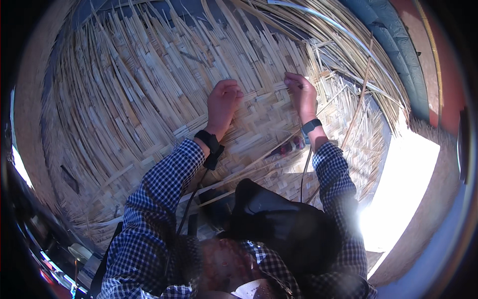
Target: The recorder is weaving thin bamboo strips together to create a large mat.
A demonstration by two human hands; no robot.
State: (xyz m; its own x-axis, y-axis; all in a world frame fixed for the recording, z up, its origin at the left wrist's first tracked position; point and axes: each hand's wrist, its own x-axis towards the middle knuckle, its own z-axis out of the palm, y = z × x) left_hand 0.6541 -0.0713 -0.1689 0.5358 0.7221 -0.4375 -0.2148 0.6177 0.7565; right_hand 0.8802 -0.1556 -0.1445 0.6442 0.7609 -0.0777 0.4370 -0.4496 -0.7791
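A large mat (254, 117) of pale, flat split-cane strips lies under both hands, tightly woven in the middle, with long loose strips (119, 84) fanning out at the far and left sides. My left hand (225, 102) is closed over the weave, fingers curled at a pale strip by the fingertips. To its right, my right hand (302, 95) pinches thumb and fingers together at the strips where the weave ends. What lies inside each grip is partly hidden. Black bands circle both wrists.
A thick bundle of loose strips (348, 40) curves along the far right. A grey-green wrapped roll (393, 50) lies beyond it. A bright white panel (403, 184) stands at the right. My dark-clad knee (279, 214) rests at the near edge, with thin cables by my forearms.
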